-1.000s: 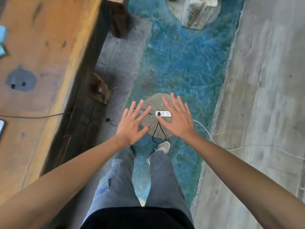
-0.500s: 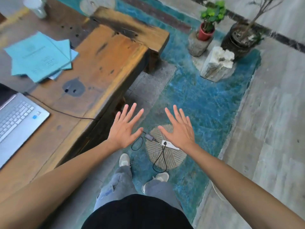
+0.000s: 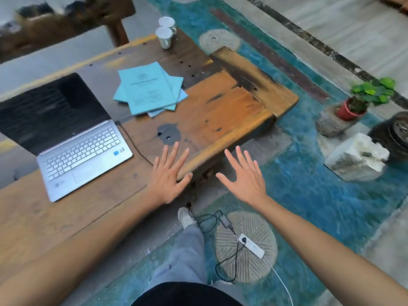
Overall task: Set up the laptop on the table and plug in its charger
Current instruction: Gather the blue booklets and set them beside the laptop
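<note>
A silver laptop [image 3: 84, 155] stands with its lid up and a dark screen on the wooden table [image 3: 220, 120], at the left. A black charger cable [image 3: 134, 146] runs from the laptop's right side across the table and over the edge. On the floor the charger brick [image 3: 225, 220] lies by a round stone, and its plug sits in a white power strip [image 3: 251, 245]. My left hand [image 3: 169, 176] hovers open above the table's near edge, fingers spread. My right hand [image 3: 244, 177] is open above the floor, holding nothing.
Blue booklets [image 3: 150, 89] lie behind the laptop and two white cups [image 3: 165, 32] stand at the table's far end. A potted plant [image 3: 362, 100], a white rock [image 3: 355, 157] and a dark pot stand on the floor at right. My foot [image 3: 185, 217] is beside the cable.
The view has swung up and left from the floor to the table, bringing the whole laptop into sight. Both open hands have risen away from the power strip.
</note>
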A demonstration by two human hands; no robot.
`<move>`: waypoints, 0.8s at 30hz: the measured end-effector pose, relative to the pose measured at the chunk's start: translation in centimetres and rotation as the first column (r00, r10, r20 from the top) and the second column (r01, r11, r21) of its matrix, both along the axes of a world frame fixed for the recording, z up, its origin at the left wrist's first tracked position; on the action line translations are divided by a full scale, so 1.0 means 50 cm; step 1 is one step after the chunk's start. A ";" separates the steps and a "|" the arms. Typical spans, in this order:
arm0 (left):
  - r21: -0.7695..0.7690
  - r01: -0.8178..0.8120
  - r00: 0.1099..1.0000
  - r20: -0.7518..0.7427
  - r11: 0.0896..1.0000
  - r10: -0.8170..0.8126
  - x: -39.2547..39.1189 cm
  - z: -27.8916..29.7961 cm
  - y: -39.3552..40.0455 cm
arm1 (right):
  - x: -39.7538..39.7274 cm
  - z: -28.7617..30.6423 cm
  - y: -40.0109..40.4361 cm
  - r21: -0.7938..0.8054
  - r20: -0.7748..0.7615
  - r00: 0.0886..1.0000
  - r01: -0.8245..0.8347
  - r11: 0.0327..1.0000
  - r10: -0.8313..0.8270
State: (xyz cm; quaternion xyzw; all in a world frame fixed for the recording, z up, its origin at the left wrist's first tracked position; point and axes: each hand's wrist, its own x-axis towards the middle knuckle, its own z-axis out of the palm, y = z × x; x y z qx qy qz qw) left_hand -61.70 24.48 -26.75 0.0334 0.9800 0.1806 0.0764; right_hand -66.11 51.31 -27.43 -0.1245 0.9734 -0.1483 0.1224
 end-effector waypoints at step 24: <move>0.270 -0.518 0.855 0.145 0.811 0.498 -0.395 -0.024 -0.364 | -0.505 0.023 -0.391 -0.208 0.261 0.953 -0.102 0.973 0.156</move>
